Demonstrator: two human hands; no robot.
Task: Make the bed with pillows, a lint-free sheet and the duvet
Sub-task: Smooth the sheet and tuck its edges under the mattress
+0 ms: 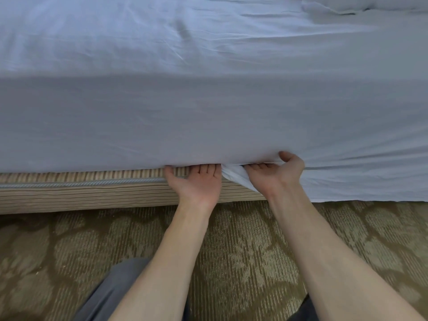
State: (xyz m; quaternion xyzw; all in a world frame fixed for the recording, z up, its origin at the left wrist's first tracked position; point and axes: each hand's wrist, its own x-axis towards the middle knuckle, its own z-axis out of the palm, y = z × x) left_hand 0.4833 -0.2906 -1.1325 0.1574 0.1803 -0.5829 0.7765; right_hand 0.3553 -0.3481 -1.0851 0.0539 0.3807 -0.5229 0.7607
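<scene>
The pale blue sheet (208, 117) spreads over the bed top and down the mattress side. On the left it's tucked above the striped bed base (92, 195); on the right it hangs loose toward the carpet (231, 251). A pillow (370, 3) sits at the far corner. The right hand (275, 176) pinches a bunched fold, thumb on top, gathering slack. The left hand (196, 181), palm up and fingers flat, slides under the mattress edge, apparently to tuck.
</scene>
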